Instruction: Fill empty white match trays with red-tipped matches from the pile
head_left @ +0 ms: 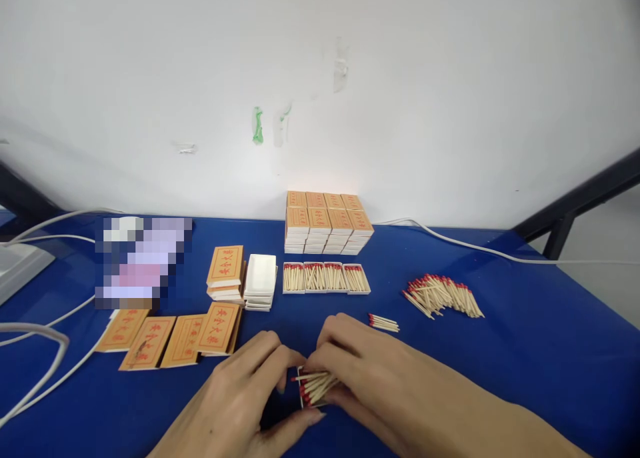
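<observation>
A white matchbox tray (301, 395) with red-tipped matches (314, 386) in it lies at the front middle of the blue table. My left hand (240, 391) holds the tray from the left, its index finger by the far corner and its thumb at the near edge. From the right, my right hand (370, 378) grips the matches, which sit at a slant, some over the tray's edge. The right side of the tray is hidden by my right fingers. Just beyond that hand lies a small bunch of loose matches (383, 323).
Filled trays (326, 279) stand in a row before stacked orange matchboxes (327, 221) at the wall. A match pile (443, 295) lies right. Stacked white trays (261, 276), orange sleeves (225, 265), more flat sleeves (184, 338) and white cables (65, 345) are left.
</observation>
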{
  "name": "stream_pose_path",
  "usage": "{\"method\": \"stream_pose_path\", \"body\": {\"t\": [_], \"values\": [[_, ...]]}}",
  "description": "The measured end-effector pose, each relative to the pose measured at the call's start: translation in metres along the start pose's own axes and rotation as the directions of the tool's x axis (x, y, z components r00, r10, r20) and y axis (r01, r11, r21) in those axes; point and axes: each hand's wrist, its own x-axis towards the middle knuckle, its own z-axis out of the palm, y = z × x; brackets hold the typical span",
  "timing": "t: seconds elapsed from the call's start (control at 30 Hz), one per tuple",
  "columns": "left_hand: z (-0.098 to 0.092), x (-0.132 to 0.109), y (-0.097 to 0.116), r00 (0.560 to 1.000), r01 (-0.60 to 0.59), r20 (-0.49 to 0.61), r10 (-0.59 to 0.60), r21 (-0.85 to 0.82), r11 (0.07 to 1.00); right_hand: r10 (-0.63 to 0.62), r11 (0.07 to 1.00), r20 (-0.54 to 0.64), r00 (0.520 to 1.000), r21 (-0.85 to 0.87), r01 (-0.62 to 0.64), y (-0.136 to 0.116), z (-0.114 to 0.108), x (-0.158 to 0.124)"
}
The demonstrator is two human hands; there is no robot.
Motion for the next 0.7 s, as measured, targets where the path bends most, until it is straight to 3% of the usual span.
{"method": "stream_pose_path", "body": {"t": [0.1, 0.2, 0.53, 0.7], "values": [[0.001, -0.003, -0.001, 1.0, 0.013, 0.013, -0.012, -0.027, 1.0, 0.203, 0.886, 0.106, 0.973, 0.404, -0.229, 0.007, -0.007, -0.009], [-0.001, -0.003, -0.002, 1.0, -0.001, 0.006, 0.001, -0.035, 0.999, 0.266, 0.725, 0.179, 0.947, 0.611, -0.319, 0.014, -0.005, -0.015], [-0.002, -0.004, -0.005, 0.999, -0.032, -0.014, 0.032, 0.008, 0.999, 0.27, 0.704, 0.116, 0.956, 0.653, -0.279, 0.029, 0.008, -0.026], [-0.003, -0.006, -0.004, 0.996, -0.088, -0.028, 0.088, 0.001, 0.996, 0.252, 0.705, 0.028, 0.967, 0.68, -0.204, 0.031, 0.013, -0.027]]}}
